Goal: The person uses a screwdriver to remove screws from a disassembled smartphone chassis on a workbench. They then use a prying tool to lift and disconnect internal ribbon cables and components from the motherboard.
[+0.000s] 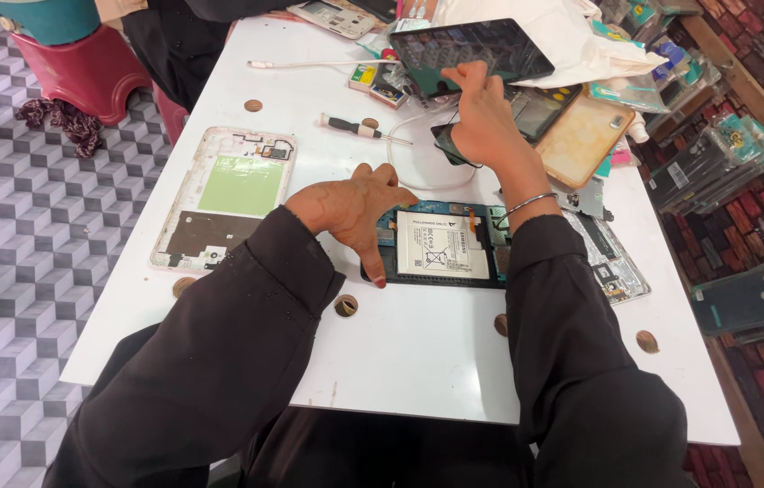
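White table (pixel 418 361) on grey patterned floor (pixel 29 235)

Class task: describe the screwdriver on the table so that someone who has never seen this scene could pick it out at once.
Start at the white table and look to its far half, beyond the left hand and left of the right hand. The screwdriver lies flat beside a white cable. Its black-and-white handle and thin metal shaft set it apart from the flat tablet parts around it.

I see an opened tablet body (pixel 441 248) lying flat on the white counter (pixel 418 361), its white battery facing up. A dark screen panel (pixel 477 52) is tilted up farther back, glass facing me.
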